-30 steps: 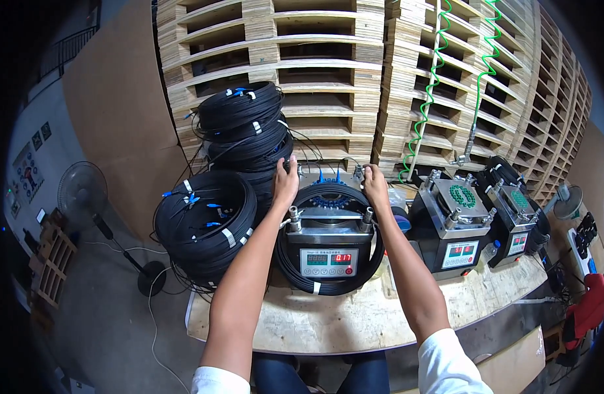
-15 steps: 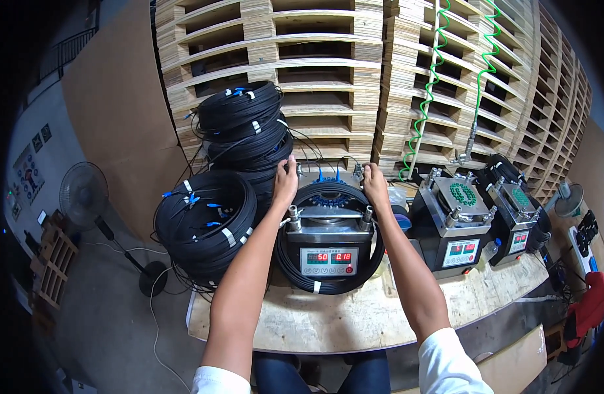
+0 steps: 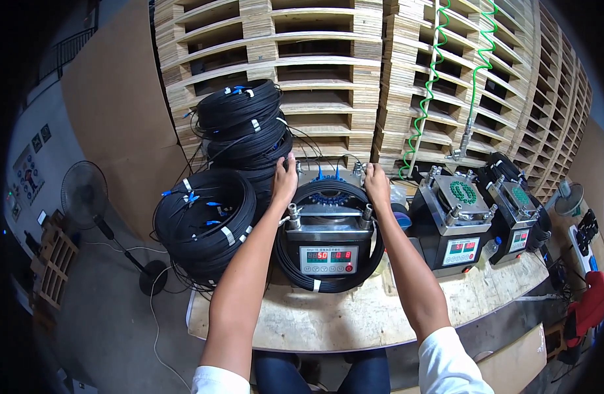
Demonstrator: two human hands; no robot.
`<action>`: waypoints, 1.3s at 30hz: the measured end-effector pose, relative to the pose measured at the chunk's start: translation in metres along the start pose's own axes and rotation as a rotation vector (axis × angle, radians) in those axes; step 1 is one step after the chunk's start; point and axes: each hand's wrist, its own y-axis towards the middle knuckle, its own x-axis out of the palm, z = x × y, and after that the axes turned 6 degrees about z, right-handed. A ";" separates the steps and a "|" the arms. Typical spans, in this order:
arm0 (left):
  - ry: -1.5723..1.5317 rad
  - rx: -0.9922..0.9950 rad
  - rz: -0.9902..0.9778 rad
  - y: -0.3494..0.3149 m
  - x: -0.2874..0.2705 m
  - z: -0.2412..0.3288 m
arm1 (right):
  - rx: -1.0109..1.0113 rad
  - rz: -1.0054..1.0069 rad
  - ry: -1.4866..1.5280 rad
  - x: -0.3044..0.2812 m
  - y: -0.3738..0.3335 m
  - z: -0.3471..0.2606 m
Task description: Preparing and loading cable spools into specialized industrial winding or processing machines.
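Note:
In front of me stands a polishing machine with a steel top, corner posts and a lit front panel. A coil of black cable hangs around it, tied with white tape. Blue connectors stand at the back of its round fixture. My left hand is closed at the far left corner post, and my right hand is closed at the far right one. The fingers curl out of sight on both, so what they grip is partly hidden.
Stacked coils of black cable and another coil pile stand at the left. Two more machines and a small bottle are on the right. Wooden pallets rise behind; a fan stands left.
Both hands stay almost where they were, at the far corners of the machine. The red digits on the front panel look different.

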 end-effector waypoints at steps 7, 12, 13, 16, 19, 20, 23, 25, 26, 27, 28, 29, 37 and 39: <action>0.032 0.026 0.056 -0.008 0.004 0.007 | -0.118 0.001 0.202 0.010 0.008 0.018; 0.026 0.027 0.079 -0.004 0.009 0.006 | -0.141 0.041 0.282 0.011 0.015 0.023; 0.042 0.038 0.082 -0.003 0.007 0.004 | -0.141 0.036 0.285 0.011 0.012 0.020; 0.015 0.056 0.082 -0.002 0.004 0.001 | -0.106 0.039 0.241 0.010 0.008 0.014; -0.012 0.047 0.034 -0.005 0.005 0.004 | 0.077 -0.070 0.115 0.008 0.010 0.015; -0.011 0.047 0.035 -0.005 0.004 0.005 | 0.089 -0.070 0.089 0.008 0.010 0.015; -0.016 0.012 -0.003 -0.005 -0.001 0.006 | 0.075 -0.094 0.083 0.012 0.010 0.016; -0.019 -0.010 -0.025 -0.006 -0.001 0.007 | 0.050 -0.113 0.099 0.016 0.012 0.022; -0.022 -0.008 -0.029 -0.007 0.003 0.008 | -0.008 -0.070 0.092 0.018 0.015 0.029; -0.031 0.007 -0.017 -0.008 0.007 0.010 | -0.066 -0.026 0.084 0.019 0.018 0.035; -0.034 0.017 0.006 -0.007 0.006 0.007 | -0.068 -0.031 0.087 0.021 0.017 0.034; -0.032 0.016 0.010 -0.005 0.005 0.004 | -0.095 -0.018 0.102 0.022 0.016 0.033; -0.010 0.018 0.069 0.000 0.005 -0.002 | 0.057 -0.102 0.088 0.013 0.010 0.018; -0.027 0.028 0.044 -0.003 0.009 0.002 | 0.036 -0.019 0.033 0.011 0.007 0.024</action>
